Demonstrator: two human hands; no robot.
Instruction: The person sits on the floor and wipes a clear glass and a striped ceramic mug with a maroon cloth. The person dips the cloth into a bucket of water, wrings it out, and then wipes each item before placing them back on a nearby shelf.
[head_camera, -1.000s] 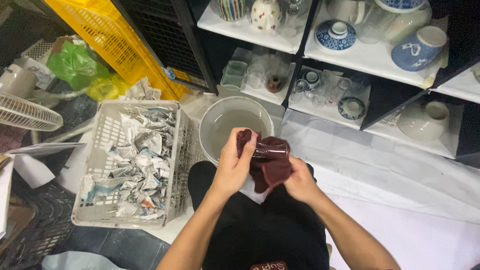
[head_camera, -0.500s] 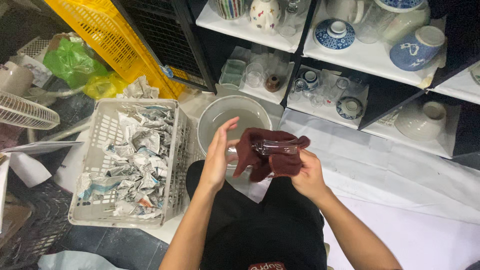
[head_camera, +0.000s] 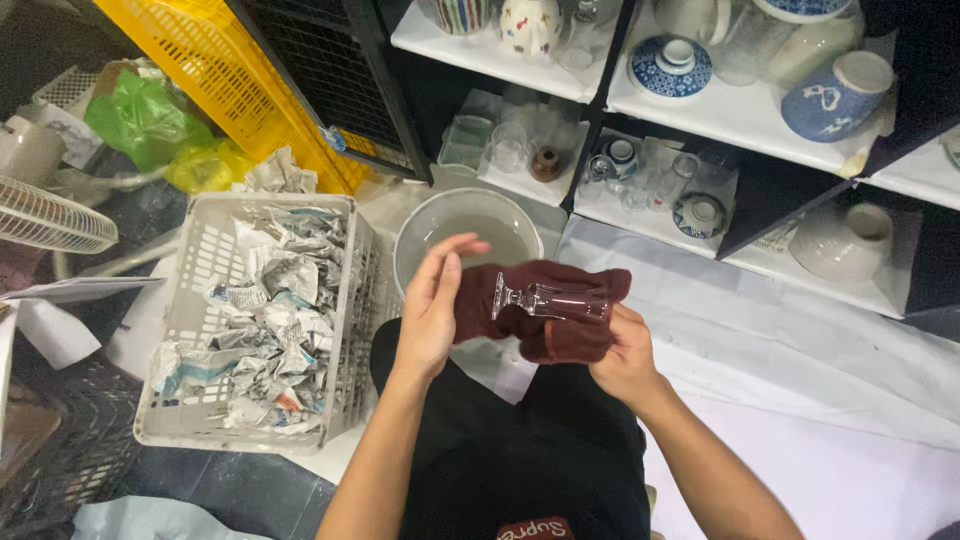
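A small clear stemmed glass (head_camera: 545, 299) lies sideways on a dark red cloth (head_camera: 560, 335), its foot pointing left. My right hand (head_camera: 625, 355) grips cloth and glass from below. My left hand (head_camera: 432, 305) is spread flat with fingers apart, its palm against the cloth's left end, holding nothing. Both hands hover over my lap in black clothing, just in front of a clear basin of water (head_camera: 468, 240).
A white plastic basket (head_camera: 205, 300) full of crumpled newspaper sits to the left. Black shelves (head_camera: 720, 120) behind hold blue-and-white bowls, glasses and cups. A yellow crate (head_camera: 215, 80), green bag and white fan guard lie at the far left. White sheeting covers the floor at right.
My left hand let go of the cloth and opened flat. The glass turned and came out of the cloth, so its foot and stem are exposed; my right hand kept its hold.
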